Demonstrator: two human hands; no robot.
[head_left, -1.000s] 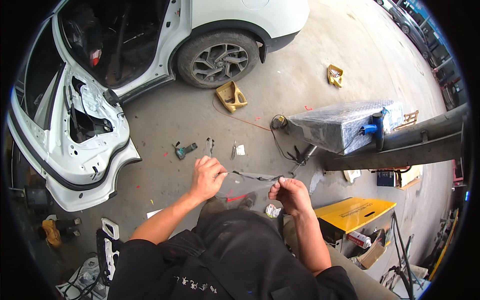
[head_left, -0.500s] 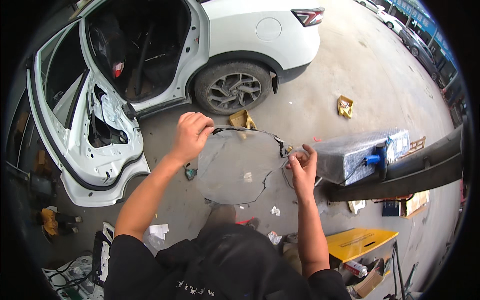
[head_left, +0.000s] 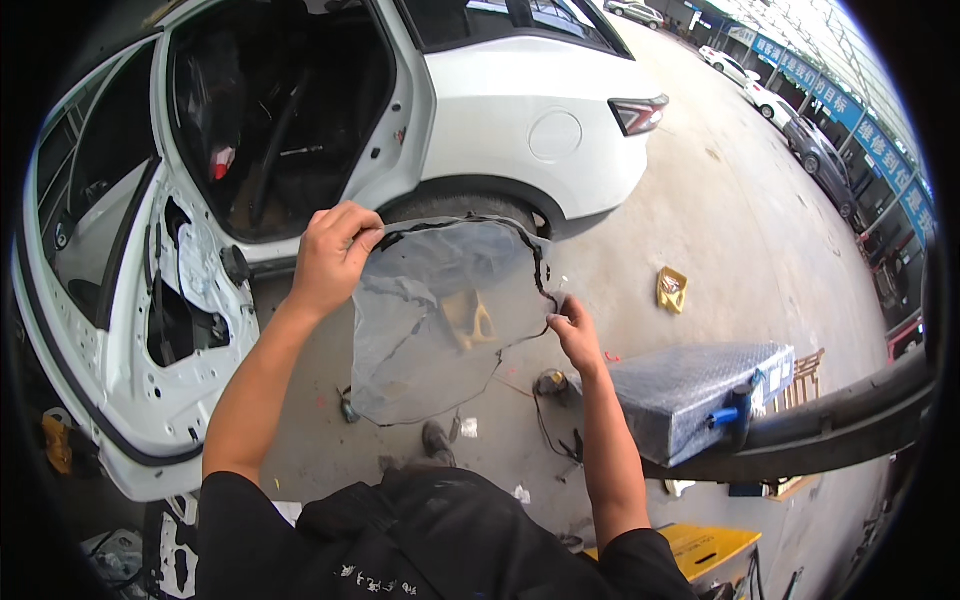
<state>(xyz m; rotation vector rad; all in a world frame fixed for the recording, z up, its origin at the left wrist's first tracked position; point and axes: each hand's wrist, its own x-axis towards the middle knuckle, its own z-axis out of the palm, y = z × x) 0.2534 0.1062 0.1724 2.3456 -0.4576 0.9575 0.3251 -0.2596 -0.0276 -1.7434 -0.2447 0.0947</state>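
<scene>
Held up in front of me is a translucent plastic sheet with a line of black sticky sealant along its edge. My left hand pinches its upper left corner, fingers closed. At the right edge my right hand grips it between thumb and fingers. Through the film a yellow tray shows on the floor. To the left stands an open white car door, its inner trim off and its holes and wiring bare. Behind the sheet is the white car, its rear wheel mostly covered.
A bubble-wrapped box stands at the right by a dark metal beam. A second yellow tray lies on the floor. Near my right forearm are a yellow-topped cabinet and a dark cable. Parked cars line the far right.
Both hands have shifted left with the plastic sheet, which now hangs in front of the rear wheel. My view has tilted up, showing more of the car and yard.
</scene>
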